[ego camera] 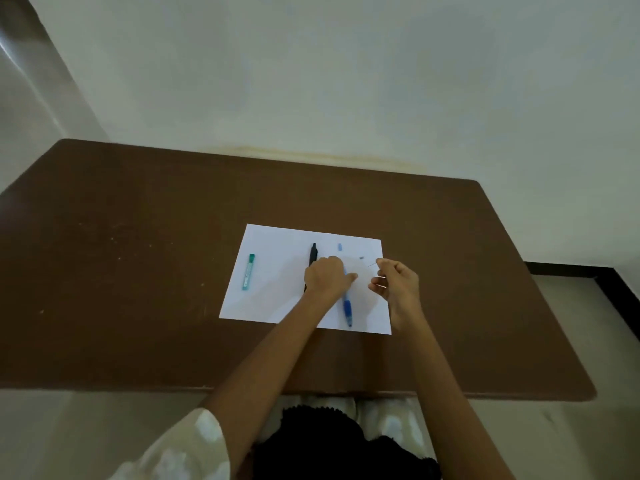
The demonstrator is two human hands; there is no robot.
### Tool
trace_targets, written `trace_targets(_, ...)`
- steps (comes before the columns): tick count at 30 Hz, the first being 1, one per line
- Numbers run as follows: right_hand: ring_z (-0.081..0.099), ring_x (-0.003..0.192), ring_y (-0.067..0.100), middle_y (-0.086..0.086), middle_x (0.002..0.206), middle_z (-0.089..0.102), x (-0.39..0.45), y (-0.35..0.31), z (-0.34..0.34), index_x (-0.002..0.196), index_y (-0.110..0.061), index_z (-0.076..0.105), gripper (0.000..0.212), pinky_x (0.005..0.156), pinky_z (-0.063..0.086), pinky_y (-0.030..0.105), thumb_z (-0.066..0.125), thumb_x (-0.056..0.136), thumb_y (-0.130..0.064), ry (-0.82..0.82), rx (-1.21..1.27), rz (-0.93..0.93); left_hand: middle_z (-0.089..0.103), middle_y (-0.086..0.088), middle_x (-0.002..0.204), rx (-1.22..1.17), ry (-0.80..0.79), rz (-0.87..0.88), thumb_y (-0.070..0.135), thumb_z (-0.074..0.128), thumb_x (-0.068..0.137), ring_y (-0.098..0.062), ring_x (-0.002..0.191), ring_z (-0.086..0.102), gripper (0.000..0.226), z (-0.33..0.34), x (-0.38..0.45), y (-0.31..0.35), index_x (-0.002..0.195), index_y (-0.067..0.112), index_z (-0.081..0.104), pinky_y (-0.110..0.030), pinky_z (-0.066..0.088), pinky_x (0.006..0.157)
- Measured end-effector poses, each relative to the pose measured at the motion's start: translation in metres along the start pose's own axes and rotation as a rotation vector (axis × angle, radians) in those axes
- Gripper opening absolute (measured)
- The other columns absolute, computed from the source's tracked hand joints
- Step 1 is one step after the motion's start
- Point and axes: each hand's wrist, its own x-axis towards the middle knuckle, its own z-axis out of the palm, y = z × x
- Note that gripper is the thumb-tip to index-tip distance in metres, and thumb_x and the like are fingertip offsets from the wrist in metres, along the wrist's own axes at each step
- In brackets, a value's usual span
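the left grip [327, 277] holds the blue pencil [347, 306], its long side pointing away. the right grip [394, 282] pinches a thin lead [372, 264] just right of it.

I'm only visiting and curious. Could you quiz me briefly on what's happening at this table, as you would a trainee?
1. True or false: the green tube lies on the white sheet.
2. The left hand grips a pen of which colour? A red, B blue, C yellow.
3. What does the right hand pinch?
Key: 1 true; 2 B, the blue pen; 3 a thin rod, perhaps a pencil lead.
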Motion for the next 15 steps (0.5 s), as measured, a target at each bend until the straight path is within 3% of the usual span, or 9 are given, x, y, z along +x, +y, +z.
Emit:
trace_targets(4, 0.063, 0.081, 0.023, 0.010, 0.090, 0.064, 0.002, -0.003, -0.006, 0.096, -0.006, 0.064, 0.015, 0.072, 0.059, 0.031, 0.057, 0.091, -0.018, -0.016, 0.024, -0.016, 0.064, -0.005, 0.085, -0.148, -0.048, -0.086, 0.044, 0.052, 0.088, -0.014, 0.057, 0.052, 0.029, 0.000, -0.001, 0.006, 0.086, 0.015, 0.052, -0.021, 0.042, 0.055)
trace_targets(7, 0.066, 0.089, 0.027, 0.014, 0.099, 0.067, 0.001, -0.007, -0.008, 0.098, -0.002, 0.061, 0.016, 0.073, 0.058, 0.029, 0.053, 0.092, -0.014, 0.007, 0.023, -0.031, 0.058, -0.001, 0.072, -0.288, -0.103, -0.156, 0.046, 0.049, 0.089, -0.017, 0.050, 0.053, 0.031, -0.009, -0.005, 0.010, 0.083, 0.016, 0.049, -0.018, 0.041, 0.048)
trace_targets(11, 0.069, 0.088, 0.026, 0.016, 0.102, 0.068, -0.004, -0.018, -0.009, 0.105, 0.001, 0.057, 0.020, 0.076, 0.057, 0.029, 0.050, 0.094, -0.014, 0.006, 0.043, -0.070, 0.071, -0.006, 0.091, -0.622, -0.073, -0.006, 0.038, 0.053, 0.090, -0.015, 0.060, 0.062, 0.022, -0.021, -0.015, 0.015, 0.084, 0.017, 0.053, -0.017, 0.049, 0.059)
trace_targets(15, 0.069, 0.090, 0.025, 0.013, 0.104, 0.068, -0.014, -0.034, -0.005, 0.110, -0.001, 0.054, 0.023, 0.080, 0.057, 0.028, 0.052, 0.094, -0.017, -0.039, 0.100, -0.156, 0.056, 0.011, 0.075, -0.687, 0.117, 0.161, 0.035, 0.062, 0.084, -0.008, 0.058, 0.054, 0.019, -0.038, -0.033, 0.005, 0.084, 0.019, 0.053, -0.002, 0.041, 0.050)
